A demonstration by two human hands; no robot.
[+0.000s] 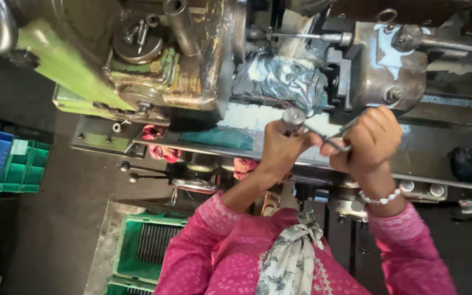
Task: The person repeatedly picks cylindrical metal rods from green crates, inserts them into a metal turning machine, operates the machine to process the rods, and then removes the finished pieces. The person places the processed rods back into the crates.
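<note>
Steel in both my hands at the lathe (203,65).
My left hand (279,146) was clamped on one round metal part (293,116); just beside it, my right hand (371,139) gripped one slim calliper (331,137) touching that part.

Lighting: moderate, diffuse, coming from above. Glare: bright white sheen on the wet metal machine housing (394,57) and crumpled plastic sheet (279,79). Shadows: floor (55,229) and lower right corner dark. Sharpness: centre fairly crisp; edges soft, wide-angle stretched.
</note>
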